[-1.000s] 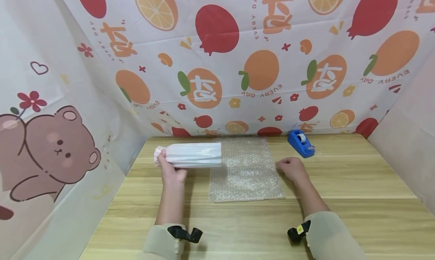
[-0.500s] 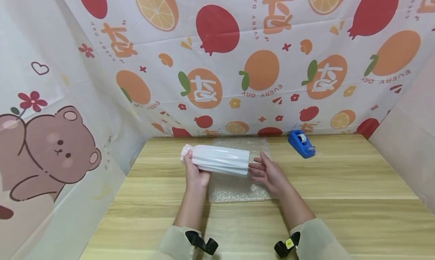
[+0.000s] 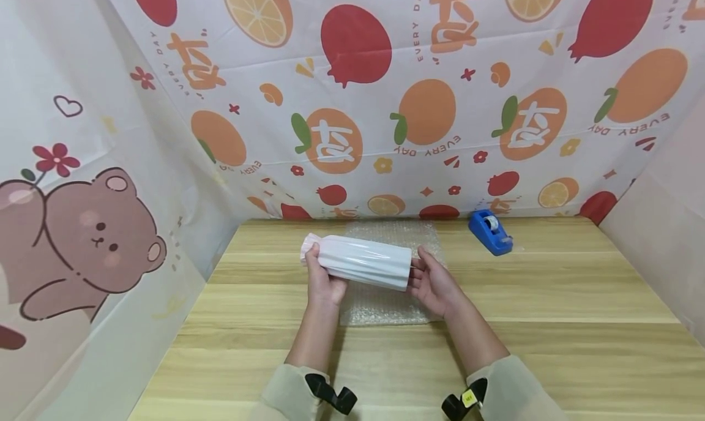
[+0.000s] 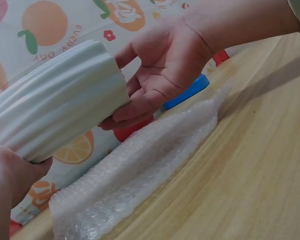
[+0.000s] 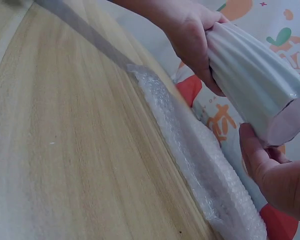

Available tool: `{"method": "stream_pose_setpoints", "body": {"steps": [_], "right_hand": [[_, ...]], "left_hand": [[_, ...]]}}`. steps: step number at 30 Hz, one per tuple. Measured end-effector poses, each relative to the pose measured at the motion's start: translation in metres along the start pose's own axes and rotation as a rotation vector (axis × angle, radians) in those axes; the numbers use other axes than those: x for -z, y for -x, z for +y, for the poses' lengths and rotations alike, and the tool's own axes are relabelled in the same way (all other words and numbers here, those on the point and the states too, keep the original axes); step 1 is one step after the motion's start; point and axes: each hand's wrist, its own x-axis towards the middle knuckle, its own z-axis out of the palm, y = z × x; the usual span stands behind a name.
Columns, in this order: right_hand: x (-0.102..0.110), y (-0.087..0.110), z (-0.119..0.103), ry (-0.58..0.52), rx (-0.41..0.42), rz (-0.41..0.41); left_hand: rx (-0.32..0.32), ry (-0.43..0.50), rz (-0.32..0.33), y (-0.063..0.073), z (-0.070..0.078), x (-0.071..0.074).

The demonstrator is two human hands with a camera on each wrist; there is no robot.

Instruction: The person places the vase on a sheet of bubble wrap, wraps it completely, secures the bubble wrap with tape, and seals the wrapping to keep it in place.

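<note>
A white vase with wavy ribs (image 3: 366, 262) is held on its side above the table, its pinkish ruffled mouth to the left. My left hand (image 3: 325, 280) grips it close to the neck, thumb on top. At the base end is my right hand (image 3: 437, 289), with its loosely bent fingers touching the bottom edge; the right wrist view shows the vase's flat base (image 5: 290, 122) facing that palm. Beneath the vase a sheet of bubble wrap (image 3: 374, 311) lies flat on the table, partly hidden by the vase and hands.
A blue tape dispenser (image 3: 490, 232) stands at the back right of the wooden table (image 3: 551, 347). Behind the table hangs a fruit-print cloth (image 3: 424, 54), and a bear-print cloth (image 3: 99, 237) hangs along the left side.
My left hand has carried the vase right, over the bubble wrap, tilting its base end slightly toward me. My right hand has left the wrap's right edge and come to the vase's base.
</note>
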Motion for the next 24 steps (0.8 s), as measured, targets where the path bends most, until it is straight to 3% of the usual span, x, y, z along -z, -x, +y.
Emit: {"method": "stream_pose_setpoints", "body": {"steps": [7,24], "right_hand": [[0.0017,0.0047,0.0011,-0.011,-0.032,0.009],[-0.0032,0.0102,0.0003,0.045,-0.003,0.021]], "left_hand": [[0.004,-0.036,0.016,0.0018,-0.0038,-0.0014],[0.007,-0.041,-0.004,0.0071,-0.0071,-0.0019]]}}
